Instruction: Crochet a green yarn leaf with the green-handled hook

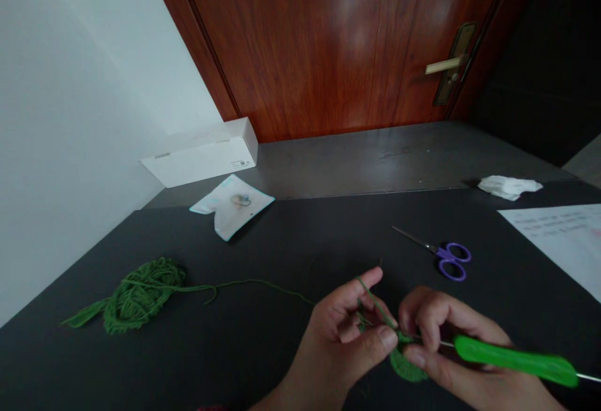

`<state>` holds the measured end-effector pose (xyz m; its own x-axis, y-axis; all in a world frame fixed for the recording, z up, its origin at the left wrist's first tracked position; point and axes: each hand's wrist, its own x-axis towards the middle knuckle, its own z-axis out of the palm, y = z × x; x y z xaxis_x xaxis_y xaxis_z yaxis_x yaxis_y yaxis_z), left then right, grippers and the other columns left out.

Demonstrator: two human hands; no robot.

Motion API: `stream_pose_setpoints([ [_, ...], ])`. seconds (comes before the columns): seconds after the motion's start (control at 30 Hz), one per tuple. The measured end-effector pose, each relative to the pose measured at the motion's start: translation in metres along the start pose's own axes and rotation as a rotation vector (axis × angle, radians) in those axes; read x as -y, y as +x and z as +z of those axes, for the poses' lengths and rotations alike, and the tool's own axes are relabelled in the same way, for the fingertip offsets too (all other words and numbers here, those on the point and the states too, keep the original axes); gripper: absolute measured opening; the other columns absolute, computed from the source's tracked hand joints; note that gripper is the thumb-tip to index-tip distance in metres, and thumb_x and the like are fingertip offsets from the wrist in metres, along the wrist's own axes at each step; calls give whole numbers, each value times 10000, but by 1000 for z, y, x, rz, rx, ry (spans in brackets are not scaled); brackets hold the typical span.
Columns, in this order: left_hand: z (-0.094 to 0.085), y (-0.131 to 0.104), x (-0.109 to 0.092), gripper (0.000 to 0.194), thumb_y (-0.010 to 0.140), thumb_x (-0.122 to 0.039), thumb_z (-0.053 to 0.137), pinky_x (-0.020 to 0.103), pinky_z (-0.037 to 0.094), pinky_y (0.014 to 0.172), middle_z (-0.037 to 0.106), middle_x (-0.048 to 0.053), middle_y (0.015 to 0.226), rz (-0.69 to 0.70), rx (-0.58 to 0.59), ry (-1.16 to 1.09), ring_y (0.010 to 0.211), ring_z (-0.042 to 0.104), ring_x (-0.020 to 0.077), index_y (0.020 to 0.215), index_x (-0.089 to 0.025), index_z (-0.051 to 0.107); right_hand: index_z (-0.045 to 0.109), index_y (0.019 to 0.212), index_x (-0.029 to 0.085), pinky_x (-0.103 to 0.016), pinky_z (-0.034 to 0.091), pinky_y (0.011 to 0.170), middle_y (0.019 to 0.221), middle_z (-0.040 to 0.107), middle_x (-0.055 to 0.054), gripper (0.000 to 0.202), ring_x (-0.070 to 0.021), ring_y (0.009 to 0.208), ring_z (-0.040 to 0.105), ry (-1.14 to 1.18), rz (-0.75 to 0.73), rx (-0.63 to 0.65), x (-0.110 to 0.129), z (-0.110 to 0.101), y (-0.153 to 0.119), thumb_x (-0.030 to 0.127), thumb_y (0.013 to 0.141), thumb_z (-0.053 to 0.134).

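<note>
Near the front of the table, my left hand [350, 329] pinches the edge of a small round green crochet piece [407, 366]. A strand of green yarn [375, 301] runs over its raised index finger. My right hand [453, 342] closes on a crochet hook [514, 359] with a bright green handle, and its fingertips also touch the piece. The hook's thin metal shaft points left into the work; its tip is hidden. From my left hand the yarn leads left across the table to a green yarn ball [145, 292].
Purple-handled scissors [444, 254] lie beyond my right hand. A white packet [239, 204] and a long white box [206, 154] are at the back left. Crumpled white tissue [509, 187] and a printed sheet [563, 235] lie at the right. A wooden door [328, 41] stands behind.
</note>
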<state>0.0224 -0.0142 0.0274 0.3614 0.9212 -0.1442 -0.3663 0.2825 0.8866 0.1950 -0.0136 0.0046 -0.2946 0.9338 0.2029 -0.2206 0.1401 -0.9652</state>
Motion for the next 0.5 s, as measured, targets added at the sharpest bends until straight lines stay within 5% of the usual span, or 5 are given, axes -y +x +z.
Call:
stream_pose_setpoints([
  [0.5, 3, 4, 1, 593, 639, -177, 807, 251, 425, 639, 634, 17, 789, -160, 5, -355, 675, 583, 110, 1202, -155, 622, 546, 699, 244, -310, 514, 637, 783, 547, 31, 202, -164, 701, 593, 325, 196, -1, 3, 2, 3, 246, 754, 741],
])
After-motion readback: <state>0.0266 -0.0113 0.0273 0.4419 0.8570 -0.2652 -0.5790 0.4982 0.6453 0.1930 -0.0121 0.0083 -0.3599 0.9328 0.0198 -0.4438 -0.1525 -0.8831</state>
